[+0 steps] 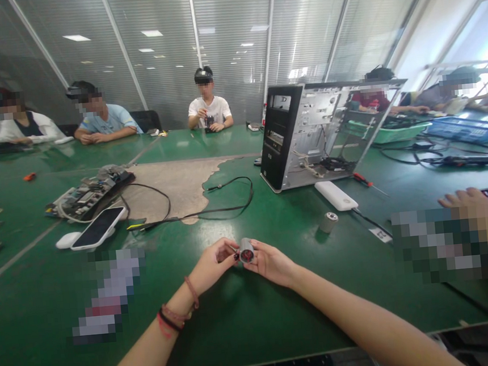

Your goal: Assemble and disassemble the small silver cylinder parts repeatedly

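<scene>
Silver metal cylinder, red inside, sits pinched in the fingertips of the left hand and right hand, out over the green table. Nice light grip, both sides steady, open end showing clearly.

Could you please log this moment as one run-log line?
left hand | right hand | both hold metal cylinder | nearby: white power bank

I'm finding room for my left hand and right hand forward between the smartphone and power bank; the computer case is blocking farther right.
</scene>
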A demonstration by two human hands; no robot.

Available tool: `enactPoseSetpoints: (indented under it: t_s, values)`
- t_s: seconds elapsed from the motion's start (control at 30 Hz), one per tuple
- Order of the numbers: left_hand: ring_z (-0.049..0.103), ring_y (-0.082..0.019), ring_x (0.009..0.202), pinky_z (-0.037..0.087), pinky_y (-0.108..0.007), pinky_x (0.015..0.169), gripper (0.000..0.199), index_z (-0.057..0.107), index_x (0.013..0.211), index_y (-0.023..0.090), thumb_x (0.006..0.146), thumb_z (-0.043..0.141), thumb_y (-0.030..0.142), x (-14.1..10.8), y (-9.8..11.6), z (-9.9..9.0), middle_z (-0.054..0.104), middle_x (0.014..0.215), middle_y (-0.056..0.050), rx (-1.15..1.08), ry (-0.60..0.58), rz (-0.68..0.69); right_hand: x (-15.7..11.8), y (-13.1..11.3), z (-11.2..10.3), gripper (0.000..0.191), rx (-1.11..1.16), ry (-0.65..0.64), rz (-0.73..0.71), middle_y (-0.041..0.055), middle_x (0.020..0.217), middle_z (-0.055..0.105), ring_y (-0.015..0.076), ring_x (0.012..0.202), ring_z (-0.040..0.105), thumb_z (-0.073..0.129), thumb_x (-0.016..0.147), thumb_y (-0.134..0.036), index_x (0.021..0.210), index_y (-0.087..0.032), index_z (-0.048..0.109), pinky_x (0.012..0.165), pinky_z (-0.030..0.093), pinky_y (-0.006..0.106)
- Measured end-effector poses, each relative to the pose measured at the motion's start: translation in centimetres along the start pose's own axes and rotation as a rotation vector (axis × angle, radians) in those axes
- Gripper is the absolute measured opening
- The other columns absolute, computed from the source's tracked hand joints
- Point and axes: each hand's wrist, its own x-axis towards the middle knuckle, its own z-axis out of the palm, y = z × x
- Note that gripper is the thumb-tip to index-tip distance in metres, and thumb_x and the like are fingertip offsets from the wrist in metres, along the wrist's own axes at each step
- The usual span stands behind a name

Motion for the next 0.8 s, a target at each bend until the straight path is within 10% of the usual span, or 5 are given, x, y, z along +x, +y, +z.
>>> enactPoseSetpoints:
  t_s: [0.8]
  values:
    - [0.062,-0.016,0.077,0.048,-0.029,0.072,0.024,0.057,0.095,0.013,0.079,0.063,0.03,-0.14,0.16,-0.22,0.066,0.086,-0.005,0.078,-0.036,0.051,0.11,0.24,-0.23,0.019,0.021,0.018,-0.005,0.0055,0.084,0.072,0.0123,0.071,0.068,0.06,0.084,-0.029,0.096,-0.015,0.054,0.069,0.053,0.024]
